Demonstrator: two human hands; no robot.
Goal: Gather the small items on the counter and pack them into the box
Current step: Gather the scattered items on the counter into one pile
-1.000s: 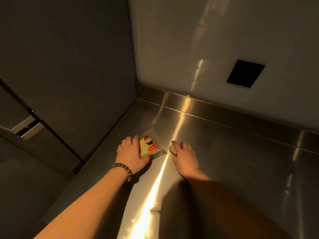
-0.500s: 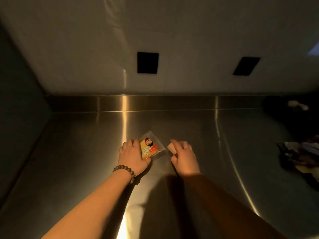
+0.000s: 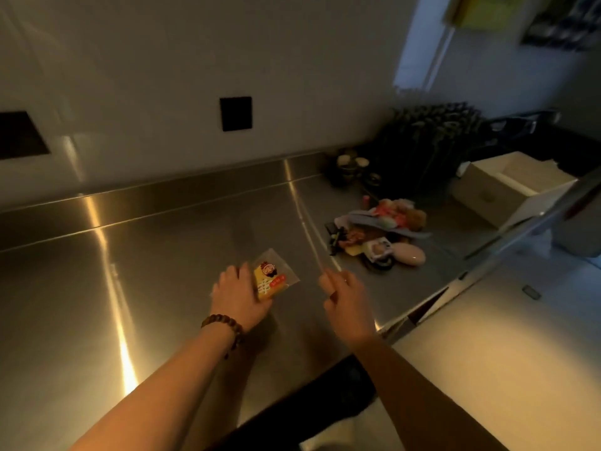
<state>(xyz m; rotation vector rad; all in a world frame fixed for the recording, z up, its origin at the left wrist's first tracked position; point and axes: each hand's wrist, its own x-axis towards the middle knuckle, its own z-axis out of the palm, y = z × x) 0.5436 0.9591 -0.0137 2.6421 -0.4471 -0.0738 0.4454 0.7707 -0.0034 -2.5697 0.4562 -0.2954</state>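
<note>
A yellow packet (image 3: 271,278) in a clear plastic sleeve lies on the steel counter (image 3: 162,271). My left hand (image 3: 240,296), with a bead bracelet on its wrist, rests on the packet's left half, fingers over it. My right hand (image 3: 346,297) hovers just to the right of the packet with its fingers curled; whether it holds anything is unclear. A pile of small items (image 3: 380,234), with a pink oval thing (image 3: 408,254) at its front, lies further right. An open white box (image 3: 487,195) stands at the far right of the counter.
A dark rack (image 3: 432,141) and some small cups (image 3: 351,162) stand against the wall behind the pile. The counter's front edge (image 3: 452,284) runs diagonally close to my right hand. Two black wall sockets (image 3: 235,113) sit above the steel upstand.
The view has swung to the right, so the pile and the white box have come into sight. My left hand stays on the packet; my right hand has lifted slightly.
</note>
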